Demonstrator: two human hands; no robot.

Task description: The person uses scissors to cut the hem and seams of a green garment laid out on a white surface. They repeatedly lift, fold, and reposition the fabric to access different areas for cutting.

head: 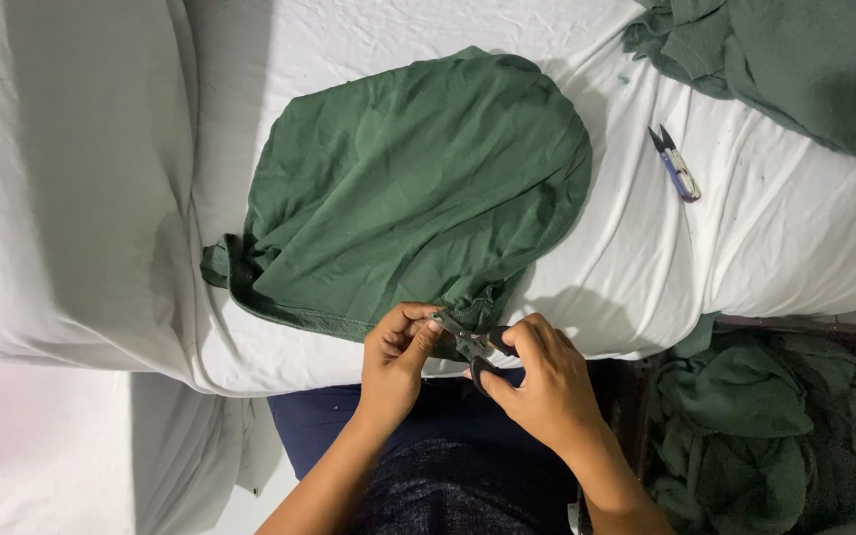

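1. The green garment lies spread on the white sheet, its hem at the near edge, at six o'clock from its middle.
2. The left hand pinches that hem between thumb and fingertips; the right hand is closed on small scissors, blades pointing at the pinched spot.
3. To my eye the step is trimming at the hem: keep the fabric taut with the pinch, snip with the blade tips only, and keep the fold clear of them.
4. A thread snipper lies at two o'clock, well apart; green piles sit at one o'clock and four o'clock.
5. What is being cut is hidden by the fingers; whether the blades are open is too small to tell.
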